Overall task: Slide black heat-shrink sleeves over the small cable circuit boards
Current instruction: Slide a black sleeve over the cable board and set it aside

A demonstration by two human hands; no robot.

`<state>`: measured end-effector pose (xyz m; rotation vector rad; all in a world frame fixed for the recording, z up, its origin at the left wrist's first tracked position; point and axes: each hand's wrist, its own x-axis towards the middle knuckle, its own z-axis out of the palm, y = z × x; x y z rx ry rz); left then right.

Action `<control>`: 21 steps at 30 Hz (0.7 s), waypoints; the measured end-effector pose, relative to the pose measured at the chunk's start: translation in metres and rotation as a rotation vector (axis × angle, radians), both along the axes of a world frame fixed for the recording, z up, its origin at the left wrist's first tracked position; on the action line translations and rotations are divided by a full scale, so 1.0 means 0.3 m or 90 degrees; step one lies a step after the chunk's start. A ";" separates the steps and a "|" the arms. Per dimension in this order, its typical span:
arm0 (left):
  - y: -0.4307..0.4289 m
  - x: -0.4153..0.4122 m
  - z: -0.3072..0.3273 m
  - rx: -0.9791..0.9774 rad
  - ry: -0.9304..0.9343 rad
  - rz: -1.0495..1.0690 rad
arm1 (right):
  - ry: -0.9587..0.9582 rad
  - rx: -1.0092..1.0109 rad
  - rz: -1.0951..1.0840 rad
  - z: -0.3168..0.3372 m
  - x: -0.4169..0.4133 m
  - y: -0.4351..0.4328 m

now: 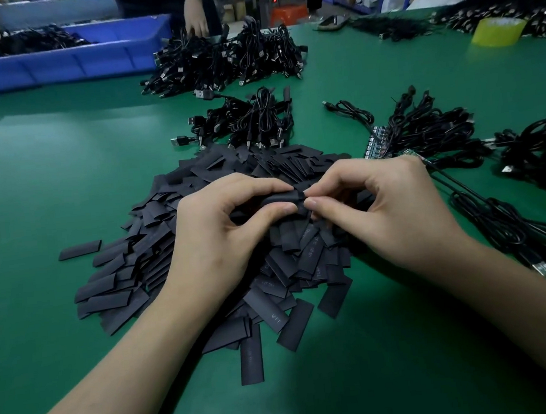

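Left hand (224,231) and right hand (387,210) pinch one black, rounded-open sleeve (282,198) above the flat sleeve pile (204,262)

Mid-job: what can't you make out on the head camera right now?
Whether a board is inside the held sleeve: head view, hidden by left hand and right hand fingers.
Print on the sleeve pile: head view, too small.
The blue bin: head view, cut off by left edge.
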<state>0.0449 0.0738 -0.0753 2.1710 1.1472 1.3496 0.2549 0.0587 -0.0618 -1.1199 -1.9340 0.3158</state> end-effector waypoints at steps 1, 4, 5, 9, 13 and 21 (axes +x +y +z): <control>-0.001 0.001 -0.001 -0.003 -0.003 0.000 | -0.009 0.011 -0.003 0.000 0.001 0.001; 0.000 0.003 -0.002 0.003 0.015 0.006 | -0.040 0.029 -0.008 -0.002 0.003 0.006; 0.002 0.004 -0.002 0.015 0.032 0.008 | -0.047 0.027 -0.009 -0.002 0.004 0.007; 0.004 -0.001 -0.007 0.075 0.107 0.002 | -0.062 0.008 -0.008 -0.002 0.010 0.013; 0.008 -0.009 -0.010 0.111 0.142 -0.002 | -0.060 -0.003 -0.001 -0.002 0.007 0.013; -0.001 -0.001 0.002 0.092 0.100 0.020 | -0.031 -0.024 -0.002 -0.002 -0.004 0.009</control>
